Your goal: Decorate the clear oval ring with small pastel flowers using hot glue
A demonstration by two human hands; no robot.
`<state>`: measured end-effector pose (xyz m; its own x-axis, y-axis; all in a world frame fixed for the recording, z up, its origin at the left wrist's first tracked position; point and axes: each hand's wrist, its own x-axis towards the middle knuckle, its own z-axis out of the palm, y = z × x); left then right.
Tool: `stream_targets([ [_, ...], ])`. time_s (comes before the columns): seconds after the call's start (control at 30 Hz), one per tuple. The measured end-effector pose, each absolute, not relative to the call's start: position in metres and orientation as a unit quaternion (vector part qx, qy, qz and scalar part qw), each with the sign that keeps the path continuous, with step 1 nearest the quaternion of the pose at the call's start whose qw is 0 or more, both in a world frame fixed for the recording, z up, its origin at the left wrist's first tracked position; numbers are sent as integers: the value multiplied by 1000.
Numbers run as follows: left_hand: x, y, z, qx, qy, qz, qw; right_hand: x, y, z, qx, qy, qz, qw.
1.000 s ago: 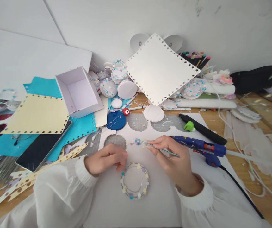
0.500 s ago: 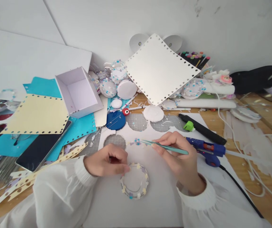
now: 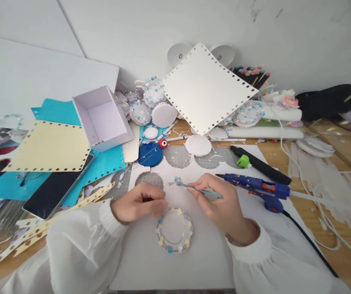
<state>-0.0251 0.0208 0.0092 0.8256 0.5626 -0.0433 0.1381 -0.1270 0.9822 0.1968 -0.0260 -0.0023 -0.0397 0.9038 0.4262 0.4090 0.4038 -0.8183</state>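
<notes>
The right hand (image 3: 223,206) pinches teal tweezers (image 3: 204,190) between thumb and fingers, their tip at a small cluster of paper flowers (image 3: 178,182) lying on the white sheet (image 3: 200,257). The left hand (image 3: 138,202) is curled, its blurred fingertips at the upper-left rim of the flower-edged ring (image 3: 161,239), and I cannot tell whether they grip it. The ring lies flat on the sheet between the hands, and a blue glue gun (image 3: 256,188) lies just right of the right hand.
</notes>
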Motion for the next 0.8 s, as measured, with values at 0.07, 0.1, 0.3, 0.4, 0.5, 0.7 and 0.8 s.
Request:
stream_targets([
  [0.07, -25, 21, 8, 724, 251, 179, 618, 197, -26, -1, -478, -666, 248, 516],
  [0.1, -25, 20, 8, 719, 260, 182, 619, 197, -27, 0, -473, -659, 249, 529],
  [0.3, -18, 16, 5, 641, 338, 248, 643, 198, -33, 6, -420, -607, 309, 599],
  [0.4, -16, 13, 2, 608, 367, 279, 646, 198, -36, 9, -393, -597, 345, 608],
  [0.5, -18, 12, -3, 606, 371, 291, 641, 196, -37, 10, -383, -611, 350, 598],
  [0.7, -17, 11, -5, 605, 367, 311, 635, 193, -36, 7, -383, -609, 373, 586],
  [0.8, -16, 11, -3, 601, 361, 320, 637, 193, -37, 6, -381, -594, 401, 584],
])
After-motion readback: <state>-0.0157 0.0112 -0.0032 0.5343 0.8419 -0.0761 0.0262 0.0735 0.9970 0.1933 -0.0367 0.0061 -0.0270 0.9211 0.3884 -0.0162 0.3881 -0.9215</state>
